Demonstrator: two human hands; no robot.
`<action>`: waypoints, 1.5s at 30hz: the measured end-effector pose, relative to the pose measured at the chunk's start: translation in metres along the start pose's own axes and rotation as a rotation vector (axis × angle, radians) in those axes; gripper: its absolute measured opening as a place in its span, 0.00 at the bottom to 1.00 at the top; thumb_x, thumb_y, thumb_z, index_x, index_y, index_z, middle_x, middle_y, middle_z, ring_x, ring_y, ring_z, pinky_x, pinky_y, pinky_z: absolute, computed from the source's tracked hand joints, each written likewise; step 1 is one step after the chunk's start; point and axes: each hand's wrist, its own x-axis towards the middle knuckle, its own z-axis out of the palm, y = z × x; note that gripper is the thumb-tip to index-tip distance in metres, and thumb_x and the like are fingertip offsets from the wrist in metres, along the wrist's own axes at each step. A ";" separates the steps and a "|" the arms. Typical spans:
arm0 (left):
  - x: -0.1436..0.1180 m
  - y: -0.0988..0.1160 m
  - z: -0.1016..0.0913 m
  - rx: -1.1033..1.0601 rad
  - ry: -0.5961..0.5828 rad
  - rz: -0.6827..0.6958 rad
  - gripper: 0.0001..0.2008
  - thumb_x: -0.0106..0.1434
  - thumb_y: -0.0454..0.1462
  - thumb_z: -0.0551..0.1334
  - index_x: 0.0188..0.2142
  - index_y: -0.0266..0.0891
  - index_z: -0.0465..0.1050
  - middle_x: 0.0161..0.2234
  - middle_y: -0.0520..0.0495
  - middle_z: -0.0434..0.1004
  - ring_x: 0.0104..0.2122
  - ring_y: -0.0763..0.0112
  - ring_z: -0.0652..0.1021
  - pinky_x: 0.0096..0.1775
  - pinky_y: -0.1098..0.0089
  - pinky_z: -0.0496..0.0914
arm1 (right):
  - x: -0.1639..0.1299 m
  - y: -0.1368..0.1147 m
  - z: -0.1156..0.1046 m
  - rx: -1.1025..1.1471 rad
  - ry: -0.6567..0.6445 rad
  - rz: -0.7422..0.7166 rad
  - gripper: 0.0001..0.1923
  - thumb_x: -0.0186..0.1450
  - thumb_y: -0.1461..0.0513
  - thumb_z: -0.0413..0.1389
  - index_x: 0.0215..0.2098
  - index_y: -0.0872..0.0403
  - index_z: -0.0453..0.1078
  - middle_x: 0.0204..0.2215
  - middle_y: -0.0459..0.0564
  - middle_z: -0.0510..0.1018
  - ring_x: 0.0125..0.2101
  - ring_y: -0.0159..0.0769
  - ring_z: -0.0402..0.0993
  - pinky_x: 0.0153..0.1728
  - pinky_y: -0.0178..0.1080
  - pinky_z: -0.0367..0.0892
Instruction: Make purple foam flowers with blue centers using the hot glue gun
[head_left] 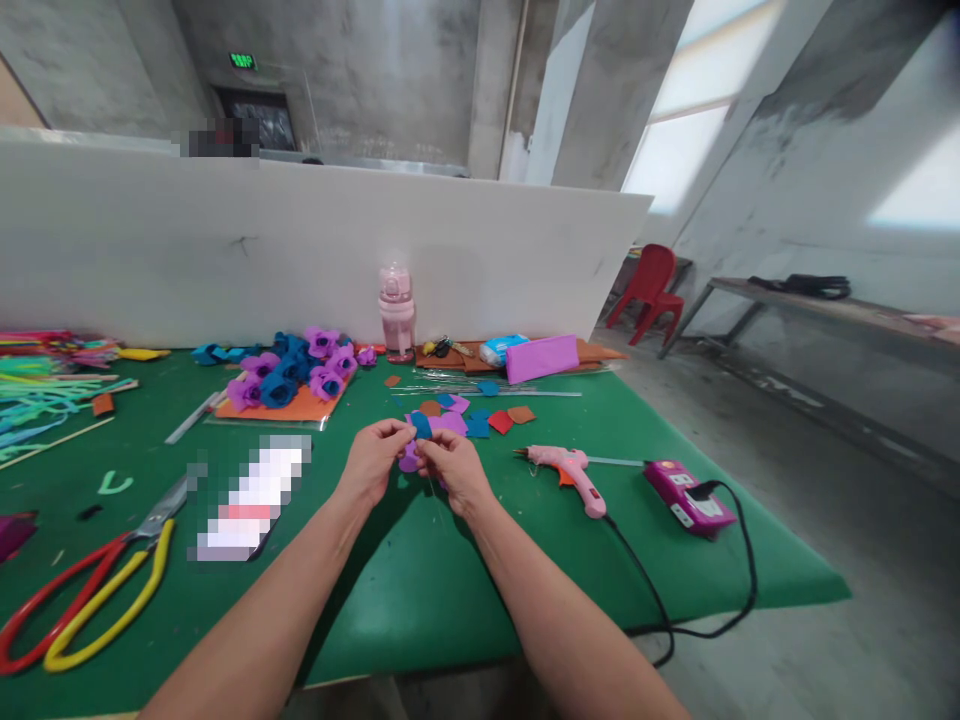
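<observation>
While my left hand (373,462) and right hand (452,468) pinch shut on the small purple-and-blue felt flower (415,445) above the green bench (420,590), near its middle, it feels light, soft and floppy; I judge gripping the petal edges gently works best.

Green sign (242,61) over the far doorway: I see lit characters, too small for me to read
Purple box (686,495) on the green table: I note white label patches, their print too small to read
Blue-and-white packet (501,349) by the white partition: I make out markings, none legible
Pink bottle (396,310): I find no readable print
Blurred patches on table and wall: nothing I can read there
</observation>
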 end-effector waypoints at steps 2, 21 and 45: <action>-0.001 0.000 0.001 0.010 0.010 0.016 0.08 0.43 0.37 0.67 0.21 0.34 0.72 0.18 0.55 0.67 0.18 0.82 0.63 0.23 0.76 0.56 | 0.000 0.001 0.000 0.003 0.012 0.010 0.12 0.45 0.58 0.63 0.23 0.56 0.68 0.18 0.43 0.72 0.18 0.25 0.66 0.19 0.29 0.64; -0.004 0.009 0.000 -0.121 -0.126 -0.135 0.13 0.39 0.37 0.71 0.24 0.32 0.75 0.21 0.48 0.74 0.20 0.77 0.70 0.24 0.74 0.62 | -0.003 -0.010 -0.003 0.213 -0.037 0.177 0.09 0.47 0.62 0.63 0.22 0.58 0.67 0.18 0.43 0.72 0.16 0.22 0.65 0.17 0.26 0.65; -0.002 0.009 -0.003 -0.247 -0.188 -0.197 0.11 0.42 0.36 0.70 0.24 0.32 0.72 0.20 0.50 0.73 0.21 0.76 0.72 0.27 0.73 0.65 | -0.003 -0.003 -0.002 0.175 -0.135 0.029 0.15 0.45 0.57 0.65 0.24 0.57 0.67 0.20 0.43 0.74 0.18 0.23 0.68 0.22 0.28 0.67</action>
